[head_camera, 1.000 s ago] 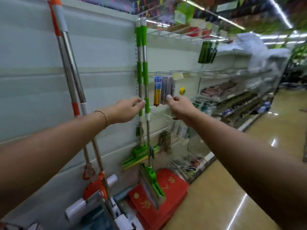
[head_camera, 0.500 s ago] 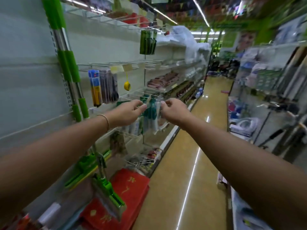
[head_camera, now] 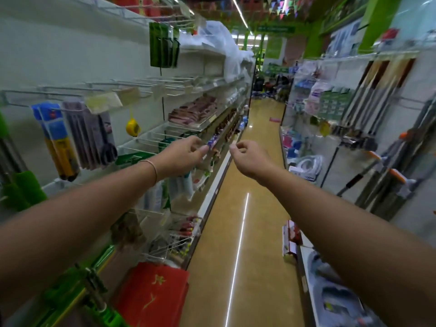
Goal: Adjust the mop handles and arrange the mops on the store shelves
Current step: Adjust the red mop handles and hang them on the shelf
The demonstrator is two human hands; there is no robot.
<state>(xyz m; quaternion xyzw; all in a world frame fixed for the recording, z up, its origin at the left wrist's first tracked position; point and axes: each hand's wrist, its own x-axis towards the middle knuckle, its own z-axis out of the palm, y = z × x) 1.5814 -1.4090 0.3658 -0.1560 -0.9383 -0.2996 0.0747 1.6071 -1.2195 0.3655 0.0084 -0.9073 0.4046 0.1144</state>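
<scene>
While held out above the aisle floor [head_camera: 264,220], loosely curled and grasping nothing: left hand [head_camera: 186,156] and right hand [head_camera: 250,159], green mop [head_camera: 59,296] far below-left.

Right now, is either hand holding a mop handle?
No, the left hand and right hand are held out in the air, gripping nothing.

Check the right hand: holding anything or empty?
Empty. The right hand hangs over the aisle, fingers loosely curled, nothing between them.
</scene>
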